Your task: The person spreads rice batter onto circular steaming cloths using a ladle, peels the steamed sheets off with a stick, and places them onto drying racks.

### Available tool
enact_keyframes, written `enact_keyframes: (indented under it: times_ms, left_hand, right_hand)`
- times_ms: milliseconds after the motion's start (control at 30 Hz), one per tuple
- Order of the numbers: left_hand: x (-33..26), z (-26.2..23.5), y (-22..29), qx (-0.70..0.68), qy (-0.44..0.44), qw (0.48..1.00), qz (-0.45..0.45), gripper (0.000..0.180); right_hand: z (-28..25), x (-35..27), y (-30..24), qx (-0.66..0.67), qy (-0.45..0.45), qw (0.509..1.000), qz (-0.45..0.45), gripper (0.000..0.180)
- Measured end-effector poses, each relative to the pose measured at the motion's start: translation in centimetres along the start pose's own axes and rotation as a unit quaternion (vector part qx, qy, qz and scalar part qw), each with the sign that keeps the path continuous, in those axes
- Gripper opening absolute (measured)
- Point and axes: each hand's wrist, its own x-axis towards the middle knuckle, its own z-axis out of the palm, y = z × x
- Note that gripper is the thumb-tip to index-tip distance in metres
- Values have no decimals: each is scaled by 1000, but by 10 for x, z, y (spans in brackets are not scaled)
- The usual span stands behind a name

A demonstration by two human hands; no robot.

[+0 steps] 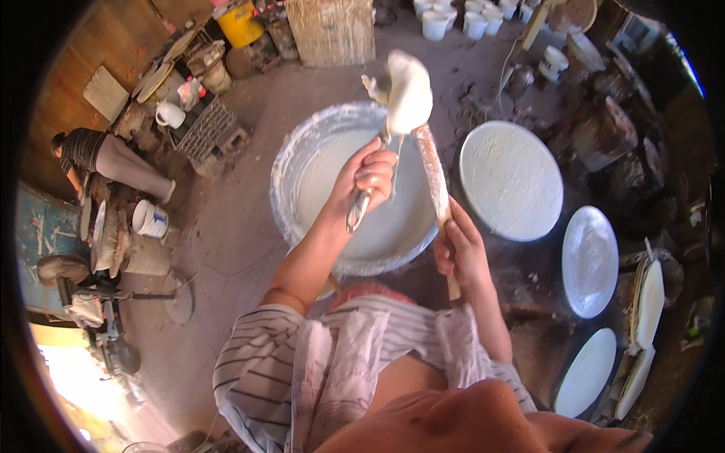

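My left hand [368, 174] is closed around the metal handle [356, 214] of a tool whose working end is hidden behind a thick white mass [410, 90]. My right hand [461, 243] grips a wooden stick [433, 170] coated in white, held upright and slightly tilted. The mass clings to the stick's upper end, where the two tools meet, and a thin strand hangs from it. Both hands are raised over a large tub [281, 189] with a white-crusted rim, holding pale, smooth batter-like stuff [325, 177].
Right of the tub lies a round tray [512, 181] spread with white; oval discs [590, 262] stand beyond it. Small white buckets [434, 26] line the back. At left, another person [113, 158] bends near a white bucket [149, 219] and a crate [208, 132].
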Motion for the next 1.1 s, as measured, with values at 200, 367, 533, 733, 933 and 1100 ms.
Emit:
enact_keyframes:
  times_ms: [200, 367, 533, 733, 933, 1100]
  left_hand:
    - [-47, 7, 4, 58, 25, 998, 23, 36]
    - [-43, 108, -25, 308, -197, 929, 55, 33]
    - [-56, 90, -14, 251, -150, 955, 43, 37]
    - [-88, 18, 21, -20, 80, 996, 39, 22]
    - [-123, 48, 21, 470, 160, 857, 136, 32]
    - [-118, 20, 35, 279, 194, 937, 84, 16]
  right_hand:
    - [8, -20, -11, -11, 36, 999, 31, 44]
    - [32, -26, -86, -4, -56, 985, -165, 46]
    - [21, -27, -46, 31, -55, 993, -104, 47]
    - [9, -7, 24, -50, -12, 997, 58, 44]
    - [-9, -10, 63, 29, -57, 998, 3, 48]
    - [11, 11, 86, 51, -51, 994, 82, 43]
